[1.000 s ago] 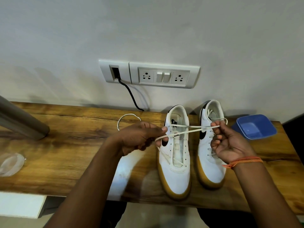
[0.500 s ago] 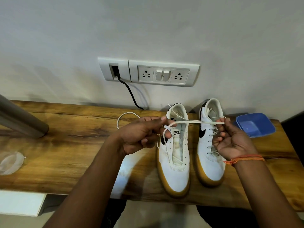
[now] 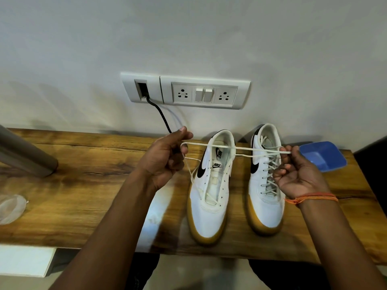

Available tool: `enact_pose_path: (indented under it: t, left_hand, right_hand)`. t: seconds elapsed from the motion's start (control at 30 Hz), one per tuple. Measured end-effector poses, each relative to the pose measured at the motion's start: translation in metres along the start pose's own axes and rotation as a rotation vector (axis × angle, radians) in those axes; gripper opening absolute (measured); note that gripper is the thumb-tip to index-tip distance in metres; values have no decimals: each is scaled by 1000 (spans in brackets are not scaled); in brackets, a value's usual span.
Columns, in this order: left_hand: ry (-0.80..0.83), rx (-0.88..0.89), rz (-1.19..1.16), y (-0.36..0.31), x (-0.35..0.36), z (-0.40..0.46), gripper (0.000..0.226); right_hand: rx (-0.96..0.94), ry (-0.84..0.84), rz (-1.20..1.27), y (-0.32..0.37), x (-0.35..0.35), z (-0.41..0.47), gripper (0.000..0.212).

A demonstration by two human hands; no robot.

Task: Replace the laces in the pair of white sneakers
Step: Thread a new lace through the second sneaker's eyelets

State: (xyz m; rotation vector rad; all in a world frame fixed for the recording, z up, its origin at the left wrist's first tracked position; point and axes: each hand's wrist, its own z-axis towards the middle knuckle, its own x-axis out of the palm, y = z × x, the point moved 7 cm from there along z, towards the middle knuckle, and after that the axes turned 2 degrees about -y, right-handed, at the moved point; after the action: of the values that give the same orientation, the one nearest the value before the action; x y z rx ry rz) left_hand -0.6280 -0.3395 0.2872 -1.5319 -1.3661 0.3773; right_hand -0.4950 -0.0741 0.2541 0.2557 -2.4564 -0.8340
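The wooden shelf [image 3: 88, 185] carries both sneakers side by side toward its right end, toes at the front edge: the right sneaker [image 3: 266, 185] appears laced up through its eyelets, while the left sneaker [image 3: 211, 195] has lace only through its lowest eyelets — the upper rows stand open. The lace [image 3: 236, 148] is stretched level above both shoes, the left hand [image 3: 165, 160] pinching its looped part and the right hand [image 3: 297, 174] pinching the ends. Remaining work, by judgement: thread the left sneaker upward — whether the right one needs tying cannot be told.
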Motion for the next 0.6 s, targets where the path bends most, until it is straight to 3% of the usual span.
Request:
enact_pose_path:
  t: [0.33, 0.5, 0.6]
  left_hand:
    - [-416, 168, 1096, -11, -52, 1, 28]
    - [-506, 107, 1277, -2, -66, 5, 32]
    - [-537, 221, 1349, -2, -47, 6, 27]
  right_hand:
    - [-30, -1, 25, 7, -8, 5, 16]
    - [-55, 9, -10, 4, -5, 3, 16]
    - [-51, 49, -95, -8, 7, -3, 16]
